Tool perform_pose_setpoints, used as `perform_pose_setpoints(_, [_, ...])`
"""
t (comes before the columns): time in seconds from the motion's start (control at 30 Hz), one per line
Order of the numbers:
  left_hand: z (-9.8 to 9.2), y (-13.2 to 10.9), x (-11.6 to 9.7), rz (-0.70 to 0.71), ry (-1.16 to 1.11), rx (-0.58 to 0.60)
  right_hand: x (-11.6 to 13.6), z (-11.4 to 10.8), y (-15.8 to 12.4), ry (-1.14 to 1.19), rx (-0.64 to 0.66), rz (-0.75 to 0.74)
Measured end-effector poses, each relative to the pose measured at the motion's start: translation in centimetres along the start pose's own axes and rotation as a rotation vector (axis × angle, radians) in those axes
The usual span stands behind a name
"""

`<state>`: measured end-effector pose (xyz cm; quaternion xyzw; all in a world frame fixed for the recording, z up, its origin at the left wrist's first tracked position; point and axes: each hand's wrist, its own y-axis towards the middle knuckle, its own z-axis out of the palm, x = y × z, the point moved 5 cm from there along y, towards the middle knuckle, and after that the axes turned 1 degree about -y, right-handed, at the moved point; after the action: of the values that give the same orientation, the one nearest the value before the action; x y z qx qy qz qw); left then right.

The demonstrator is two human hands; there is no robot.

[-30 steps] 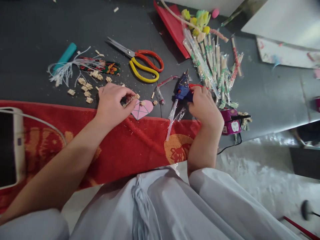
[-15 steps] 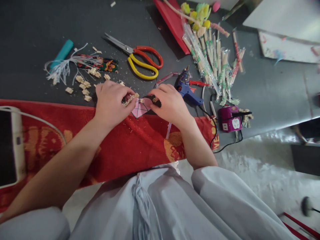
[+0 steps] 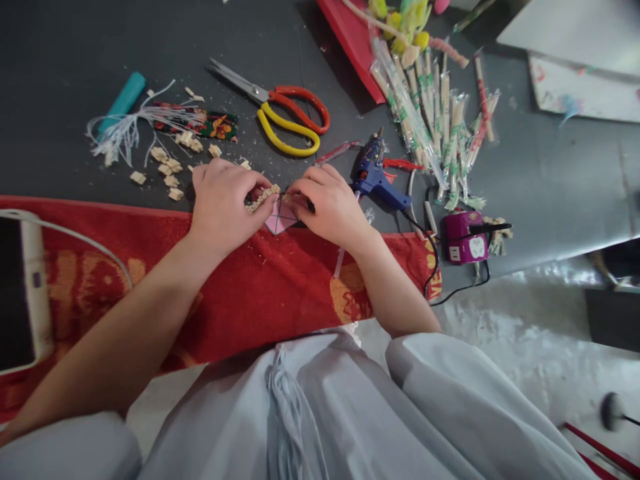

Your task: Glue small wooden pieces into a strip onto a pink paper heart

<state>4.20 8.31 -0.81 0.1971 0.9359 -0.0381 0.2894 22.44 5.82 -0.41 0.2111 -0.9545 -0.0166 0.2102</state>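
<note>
My left hand (image 3: pixel 223 200) is closed on a beaded strip (image 3: pixel 265 198) of small pale pieces, pinched between thumb and fingers. Beneath its fingertips lies a pink piece with dark crossing lines (image 3: pixel 281 217), partly covered by both hands. My right hand (image 3: pixel 327 203) is closed at the right edge of the pink piece, fingertips together close to the end of the strip; what they hold is too small to make out. Several pale small blocks (image 3: pixel 167 167) lie scattered beyond my left hand. A blue glue gun (image 3: pixel 377 177) rests just right of my right hand.
Scissors with red and yellow handles (image 3: pixel 290 120) lie beyond the hands. White strings (image 3: pixel 130 127) and a teal roll (image 3: pixel 123 103) are at left. Wrapped sticks (image 3: pixel 430 113) and a purple box with a cord (image 3: pixel 465 238) stand right. A phone (image 3: pixel 37 293) lies on the red towel (image 3: pixel 240 300).
My right hand has moved slightly left, closer to my left hand, and its fingertips have drawn together over the pink piece. The view has shifted slightly, too.
</note>
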Motion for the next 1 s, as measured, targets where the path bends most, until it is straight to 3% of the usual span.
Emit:
perform_pose_setpoints(0.6, [-0.1,-0.1,-0.4,0.016,-0.005,0.019,0.0,-0.6,-0.6,-0.009,-0.063,-0.020])
perform_pose_setpoints(1.0, [1.2,-0.4,0.9,0.162,-0.039,-0.122,0.0,0.0,-0.5,-0.055,-0.093,-0.048])
